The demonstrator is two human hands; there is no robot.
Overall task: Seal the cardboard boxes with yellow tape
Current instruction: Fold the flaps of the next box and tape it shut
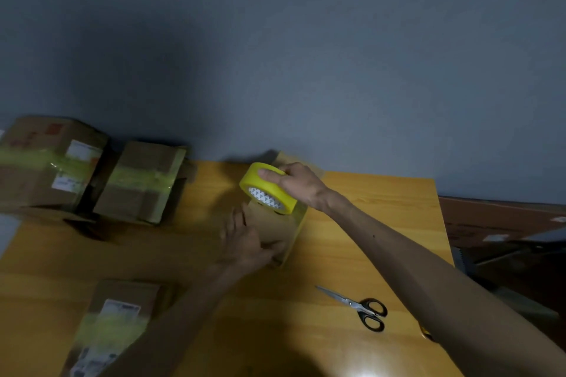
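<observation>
Left hand (245, 246), right hand (295, 184) bare; both forearms (398, 257) bare.

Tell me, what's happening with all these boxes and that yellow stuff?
A person is taping up a small brown cardboard box on the yellow wooden table. Their right hand grips a roll of yellow tape on top of the box, while the left hand presses against its side to steady it. Three other cardboard boxes nearby already wear yellow tape bands. A pair of black-handled scissors lies untouched on the table.
</observation>
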